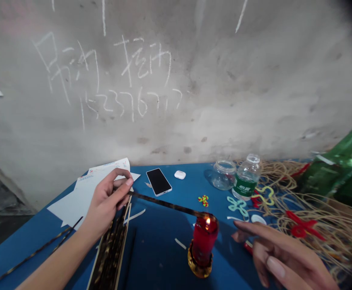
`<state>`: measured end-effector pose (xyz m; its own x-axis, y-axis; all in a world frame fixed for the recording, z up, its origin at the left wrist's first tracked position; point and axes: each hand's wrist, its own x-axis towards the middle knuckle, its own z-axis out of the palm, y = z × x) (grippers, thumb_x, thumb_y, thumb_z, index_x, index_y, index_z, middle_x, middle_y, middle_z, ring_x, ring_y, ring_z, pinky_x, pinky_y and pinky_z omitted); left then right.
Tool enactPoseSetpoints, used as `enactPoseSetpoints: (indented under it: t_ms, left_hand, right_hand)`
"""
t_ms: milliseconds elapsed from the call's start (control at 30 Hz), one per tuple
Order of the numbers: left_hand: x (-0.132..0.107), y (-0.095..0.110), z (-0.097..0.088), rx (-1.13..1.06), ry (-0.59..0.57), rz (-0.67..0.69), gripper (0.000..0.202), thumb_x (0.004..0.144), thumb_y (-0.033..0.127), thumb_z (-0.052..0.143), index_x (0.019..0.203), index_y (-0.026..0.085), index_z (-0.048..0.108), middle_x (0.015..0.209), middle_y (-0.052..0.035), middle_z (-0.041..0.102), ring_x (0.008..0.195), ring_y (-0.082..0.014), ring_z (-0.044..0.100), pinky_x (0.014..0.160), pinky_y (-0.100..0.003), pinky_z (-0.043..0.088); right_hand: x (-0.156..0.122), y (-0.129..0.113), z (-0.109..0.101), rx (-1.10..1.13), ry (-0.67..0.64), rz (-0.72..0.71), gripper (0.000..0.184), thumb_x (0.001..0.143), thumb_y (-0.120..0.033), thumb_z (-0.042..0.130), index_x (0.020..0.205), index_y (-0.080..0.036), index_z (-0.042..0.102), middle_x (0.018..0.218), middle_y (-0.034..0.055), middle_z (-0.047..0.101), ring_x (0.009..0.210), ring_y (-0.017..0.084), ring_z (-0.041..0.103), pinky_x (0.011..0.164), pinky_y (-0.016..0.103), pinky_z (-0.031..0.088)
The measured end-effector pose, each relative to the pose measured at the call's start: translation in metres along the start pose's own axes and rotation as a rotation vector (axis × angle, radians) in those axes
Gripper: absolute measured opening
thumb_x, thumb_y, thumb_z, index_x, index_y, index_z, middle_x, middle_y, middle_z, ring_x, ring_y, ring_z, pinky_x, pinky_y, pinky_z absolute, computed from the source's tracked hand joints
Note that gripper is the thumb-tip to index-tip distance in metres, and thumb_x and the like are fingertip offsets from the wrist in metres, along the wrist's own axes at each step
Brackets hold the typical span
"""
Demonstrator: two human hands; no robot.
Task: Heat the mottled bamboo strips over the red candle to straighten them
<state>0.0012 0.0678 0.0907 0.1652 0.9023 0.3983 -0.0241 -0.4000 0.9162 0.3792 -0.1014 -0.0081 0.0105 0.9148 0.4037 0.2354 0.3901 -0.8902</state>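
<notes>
My left hand is closed, thumb and fingers pinching one end of a dark mottled stick. The stick stretches to the right, and its far end lies at the top of a lit red candle, by the flame. A gold-coloured holder supports the candle. To the right of the candle hovers my right hand, its index finger stretched out and the others loosely bent; nothing shows in it. Below my left hand, a bundle of similar dark sticks lies in a long narrow container.
Behind my left hand are white papers, a phone and a white earphone case. A glass jar, a water bottle, tan cord coils and green bottles crowd the right. A grey wall rises behind the blue table.
</notes>
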Motion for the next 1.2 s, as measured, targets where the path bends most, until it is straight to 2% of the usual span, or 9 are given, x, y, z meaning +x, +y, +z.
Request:
enactPoseSetpoints:
  t_ms: [200, 400, 533, 700, 800, 933, 1067, 1200]
  left_hand:
    - [-0.002, 0.003, 0.003, 0.020, 0.030, 0.001, 0.021, 0.101, 0.046, 0.073, 0.102, 0.026, 0.065, 0.062, 0.0085, 0.040, 0.047, -0.0062, 0.033, 0.047, -0.024, 0.017]
    - [-0.002, 0.005, 0.006, 0.002, 0.057, -0.017, 0.022, 0.101, 0.046, 0.074, 0.103, 0.026, 0.066, 0.057, 0.0097, 0.035, 0.047, -0.0065, 0.029, 0.048, -0.025, 0.015]
    - [-0.003, 0.007, 0.007, -0.024, 0.055, -0.046, 0.023, 0.100, 0.046, 0.074, 0.103, 0.025, 0.066, 0.056, 0.0102, 0.034, 0.046, -0.0061, 0.027, 0.049, -0.026, 0.013]
    - [-0.004, 0.009, 0.009, -0.038, 0.039, -0.081, 0.025, 0.099, 0.047, 0.075, 0.102, 0.025, 0.066, 0.056, 0.0101, 0.035, 0.047, -0.0061, 0.025, 0.049, -0.025, 0.014]
    - [-0.004, 0.009, 0.011, -0.039, 0.038, -0.092, 0.026, 0.098, 0.048, 0.076, 0.102, 0.024, 0.066, 0.056, 0.0104, 0.034, 0.047, -0.0063, 0.024, 0.048, -0.024, 0.015]
    - [-0.003, 0.010, 0.013, -0.014, 0.047, -0.117, 0.028, 0.098, 0.050, 0.076, 0.105, 0.025, 0.066, 0.056, 0.0108, 0.032, 0.047, -0.0071, 0.024, 0.048, -0.024, 0.017]
    - [-0.003, 0.010, 0.013, 0.001, 0.047, -0.139, 0.029, 0.098, 0.050, 0.075, 0.105, 0.024, 0.066, 0.057, 0.0108, 0.032, 0.048, -0.0077, 0.024, 0.048, -0.024, 0.017]
    - [-0.003, 0.010, 0.013, -0.019, 0.053, -0.160, 0.029, 0.097, 0.050, 0.076, 0.104, 0.024, 0.066, 0.057, 0.0108, 0.032, 0.048, -0.0073, 0.022, 0.048, -0.024, 0.016]
  right_hand:
    - [0.002, 0.005, -0.004, -0.052, -0.053, -0.077, 0.049, 0.112, -0.043, 0.043, 0.158, -0.029, 0.054, 0.067, -0.0030, 0.060, 0.068, 0.021, 0.069, 0.103, 0.045, 0.051]
    - [0.002, 0.010, -0.006, -0.060, -0.050, -0.069, 0.048, 0.112, -0.044, 0.044, 0.157, -0.031, 0.054, 0.068, -0.0013, 0.063, 0.071, 0.022, 0.071, 0.086, 0.040, 0.055]
    - [0.001, 0.010, -0.006, -0.071, -0.053, -0.053, 0.049, 0.111, -0.045, 0.044, 0.157, -0.032, 0.054, 0.066, -0.0022, 0.060, 0.070, 0.022, 0.071, 0.087, 0.041, 0.055]
    - [0.000, 0.010, -0.006, -0.087, -0.040, -0.045, 0.049, 0.111, -0.047, 0.044, 0.157, -0.032, 0.054, 0.064, -0.0009, 0.060, 0.074, 0.023, 0.072, 0.071, 0.035, 0.054]
    - [-0.001, 0.009, -0.006, -0.094, -0.035, -0.042, 0.049, 0.111, -0.046, 0.044, 0.156, -0.033, 0.055, 0.065, -0.0003, 0.060, 0.080, 0.025, 0.074, 0.074, 0.036, 0.055]
    - [0.000, 0.006, -0.004, -0.086, -0.033, -0.053, 0.049, 0.111, -0.045, 0.044, 0.156, -0.031, 0.056, 0.063, -0.0001, 0.059, 0.076, 0.025, 0.073, 0.074, 0.038, 0.056]
    - [0.000, 0.004, -0.001, -0.071, 0.019, -0.032, 0.048, 0.110, -0.049, 0.047, 0.153, -0.031, 0.060, 0.063, -0.0011, 0.058, 0.077, 0.026, 0.073, 0.091, 0.044, 0.057]
    - [0.000, 0.002, 0.001, -0.023, -0.013, -0.004, 0.048, 0.109, -0.048, 0.047, 0.154, -0.033, 0.059, 0.065, -0.0013, 0.057, 0.072, 0.024, 0.071, 0.085, 0.043, 0.056]
